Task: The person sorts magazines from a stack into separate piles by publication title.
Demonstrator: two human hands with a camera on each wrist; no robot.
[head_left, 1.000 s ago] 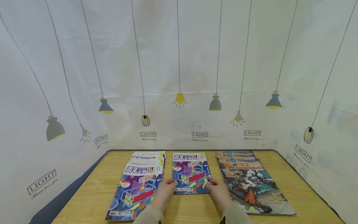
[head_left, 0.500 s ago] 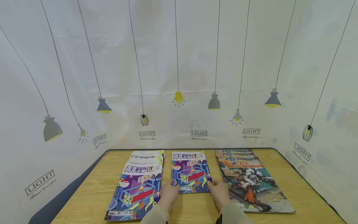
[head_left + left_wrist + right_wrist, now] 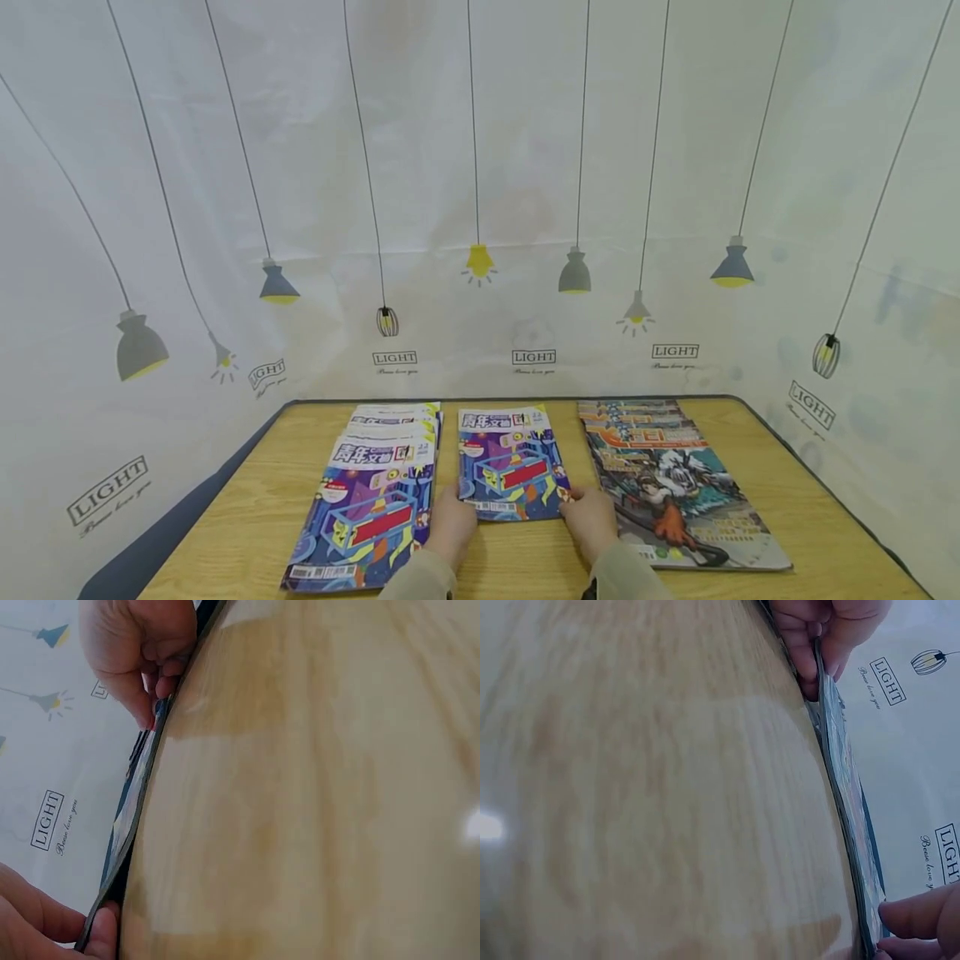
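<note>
Both hands hold a magazine (image 3: 517,471) with a purple and blue cover and a red panel, in the middle of the table. My left hand (image 3: 453,525) pinches its near left corner; in the left wrist view the left fingers (image 3: 34,919) lie above and below its edge. On the other side, my right hand (image 3: 591,518) grips the near right corner, thumb on top, as the right wrist view shows with the right hand (image 3: 926,922). Both wrist views show the magazine almost edge-on, low over the wood. Fingers under it are partly hidden.
A fanned stack of matching magazines (image 3: 360,521) lies left of the hands. To the right lies a stack of larger magazines (image 3: 678,500) with a fantasy figure cover. The wooden table (image 3: 517,567) ends at a wall (image 3: 480,333) printed with lamps.
My left hand has shifted slightly right and nearer, down to the magazine's near left corner. The right hand has also come a little nearer. The magazine and both stacks stay nearly in place.
</note>
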